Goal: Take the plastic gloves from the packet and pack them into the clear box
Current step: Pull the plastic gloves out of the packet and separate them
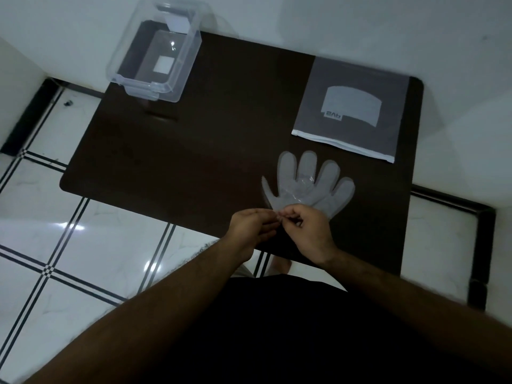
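Note:
Thin translucent plastic gloves (pixel 307 184) lie flat on the dark table (pixel 194 151), fingers pointing away from me. My left hand (pixel 250 227) and my right hand (pixel 307 231) meet at the gloves' cuff edge near the table's front, fingertips pinching the plastic there. The grey packet (pixel 352 106), with a white label and white zip strip, lies flat at the back right. The clear box (pixel 155 51) stands open at the back left corner; I see no gloves inside it.
The table stands against a white wall. White tiled floor with black lines shows to the left and front. My foot (pixel 281 264) is just below the table's front edge.

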The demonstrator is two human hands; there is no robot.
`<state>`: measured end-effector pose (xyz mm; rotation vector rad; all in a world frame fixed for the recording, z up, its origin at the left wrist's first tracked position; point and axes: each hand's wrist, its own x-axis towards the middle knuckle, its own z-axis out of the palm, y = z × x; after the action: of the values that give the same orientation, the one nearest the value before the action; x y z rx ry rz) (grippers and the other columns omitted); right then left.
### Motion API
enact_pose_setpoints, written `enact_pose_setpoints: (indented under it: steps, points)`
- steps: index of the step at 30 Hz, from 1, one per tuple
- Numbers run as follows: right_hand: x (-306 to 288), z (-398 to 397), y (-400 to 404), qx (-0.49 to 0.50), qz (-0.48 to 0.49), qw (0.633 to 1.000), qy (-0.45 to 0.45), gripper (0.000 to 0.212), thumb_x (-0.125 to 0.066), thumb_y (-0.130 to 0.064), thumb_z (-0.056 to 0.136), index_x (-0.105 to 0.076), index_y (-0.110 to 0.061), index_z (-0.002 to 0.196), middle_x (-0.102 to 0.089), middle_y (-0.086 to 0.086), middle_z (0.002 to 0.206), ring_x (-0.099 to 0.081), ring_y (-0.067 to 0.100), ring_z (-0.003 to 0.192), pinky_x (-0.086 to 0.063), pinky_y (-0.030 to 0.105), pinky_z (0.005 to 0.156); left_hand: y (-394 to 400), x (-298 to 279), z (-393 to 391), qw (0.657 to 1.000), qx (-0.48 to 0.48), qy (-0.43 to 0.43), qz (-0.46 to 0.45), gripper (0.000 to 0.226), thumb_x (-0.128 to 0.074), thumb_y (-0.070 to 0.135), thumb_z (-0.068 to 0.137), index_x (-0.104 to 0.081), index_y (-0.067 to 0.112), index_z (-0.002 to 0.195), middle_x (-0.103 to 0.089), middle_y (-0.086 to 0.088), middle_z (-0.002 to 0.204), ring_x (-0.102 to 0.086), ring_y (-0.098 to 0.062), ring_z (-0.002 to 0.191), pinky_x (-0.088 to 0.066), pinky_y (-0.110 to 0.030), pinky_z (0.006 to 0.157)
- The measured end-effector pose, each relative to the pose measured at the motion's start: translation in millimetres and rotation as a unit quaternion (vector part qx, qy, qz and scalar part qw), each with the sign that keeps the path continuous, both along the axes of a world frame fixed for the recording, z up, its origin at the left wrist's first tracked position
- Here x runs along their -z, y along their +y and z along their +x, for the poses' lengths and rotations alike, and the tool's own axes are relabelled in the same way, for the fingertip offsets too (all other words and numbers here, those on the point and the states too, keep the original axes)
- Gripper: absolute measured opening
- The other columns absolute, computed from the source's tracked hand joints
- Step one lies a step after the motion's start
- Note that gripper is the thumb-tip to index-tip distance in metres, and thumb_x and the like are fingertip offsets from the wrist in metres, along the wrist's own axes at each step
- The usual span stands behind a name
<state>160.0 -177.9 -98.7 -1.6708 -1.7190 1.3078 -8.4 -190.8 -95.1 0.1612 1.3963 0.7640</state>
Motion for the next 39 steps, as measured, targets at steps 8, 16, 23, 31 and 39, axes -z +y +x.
enact_pose_setpoints:
  steps: [8, 16, 23, 31, 39]
  points:
    - [-7.1, 6.8, 3.5, 0.066, -0.077, 0.993, 0.068, 0.009, -0.079, -0.011, 0.094, -0.079, -0.014, 0.103, -0.08, -0.004, 0.095, -0.075, 0.003, 0.089, -0.061, 0.018, 0.08, 10.0, 2.9, 8.5, 1.0, -0.006, -0.008, -0.004, 0.023, -0.075, 0.002, 0.093, -0.076, -0.005, 0.115, -0.081, -0.022, 0.108, -0.08, -0.023, 0.083, -0.061, -0.024, 0.065]
    - [-9.7, 8.3, 4.5, 0.143, -0.165, 0.967, 0.131, 0.008, -0.074, -0.014, 0.099, -0.08, -0.013, 0.104, -0.08, 0.004, 0.099, -0.077, 0.017, 0.094, -0.064, 0.025, 0.081, 10.6, 5.9, 8.1, 1.0, 0.003, 0.019, -0.024, 0.015, -0.07, -0.001, 0.096, -0.078, 0.0, 0.109, -0.082, -0.02, 0.108, -0.08, -0.024, 0.09, -0.062, -0.024, 0.067]
    - [-9.6, 8.6, 7.9, 0.235, -0.193, 0.941, 0.151, 0.01, -0.073, -0.011, 0.099, -0.08, -0.014, 0.105, -0.079, 0.005, 0.104, -0.075, 0.024, 0.102, -0.065, 0.038, 0.089, 7.8, 6.9, 4.7, 0.998, 0.008, 0.052, -0.029, 0.018, -0.073, 0.0, 0.095, -0.077, 0.001, 0.113, -0.082, -0.018, 0.107, -0.079, -0.022, 0.089, -0.063, -0.027, 0.072]
    - [-22.1, 27.5, 19.3, 0.289, -0.19, 0.925, 0.158, 0.011, -0.07, -0.015, 0.101, -0.076, -0.019, 0.109, -0.074, 0.001, 0.116, -0.071, 0.016, 0.104, -0.061, 0.03, 0.082, 5.3, 9.0, 0.0, 0.996, 0.03, 0.082, -0.035, 0.013, -0.072, 0.001, 0.097, -0.078, 0.005, 0.107, -0.082, -0.016, 0.107, -0.081, -0.027, 0.098, -0.064, -0.031, 0.08]
    - [-36.3, 48.8, 30.3, 0.283, -0.107, 0.943, 0.136, 0.012, -0.07, -0.017, 0.102, -0.076, -0.018, 0.112, -0.076, 0.001, 0.109, -0.073, 0.018, 0.102, -0.063, 0.038, 0.093, 5.1, -13.4, 8.6, 0.863, 0.16, 0.458, 0.141, 0.027, -0.072, 0.021, 0.097, -0.058, 0.021, 0.119, -0.061, 0.003, 0.114, -0.062, -0.012, 0.101, -0.052, -0.026, 0.081]
